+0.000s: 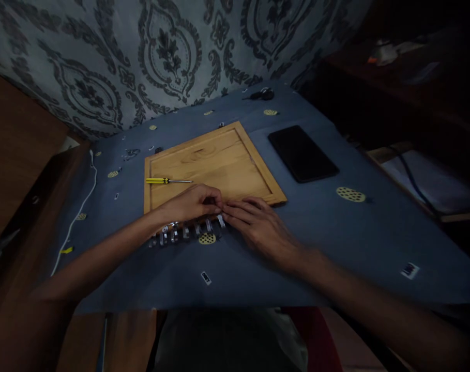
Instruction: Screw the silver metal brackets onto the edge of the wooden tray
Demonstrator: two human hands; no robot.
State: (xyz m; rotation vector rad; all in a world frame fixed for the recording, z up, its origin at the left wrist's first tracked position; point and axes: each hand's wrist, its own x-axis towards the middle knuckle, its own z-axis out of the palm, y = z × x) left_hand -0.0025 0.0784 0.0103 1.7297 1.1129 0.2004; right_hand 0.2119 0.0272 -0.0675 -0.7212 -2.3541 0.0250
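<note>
A framed wooden board (207, 160) lies on the blue cloth in front of me. My left hand (194, 201) reaches over its near edge, thumb and fingers closed in a pinch. My right hand (260, 225) meets it from the right, its fingertips drawn together against the left fingertips. Whatever sits between them is too small and hidden to make out. Just below the hands, several shiny metal pieces (186, 231) stand in a row along the board's near side. A screwdriver (157, 181) with a yellow and black handle rests on the board's left part.
A black tablet-like slab (302, 155) lies right of the board. Toward the back is a dark object with a cord (263, 94). A white cable (83, 204) runs down the left side. The patterned curtain (172, 51) hangs behind the cloth-covered table (316, 232).
</note>
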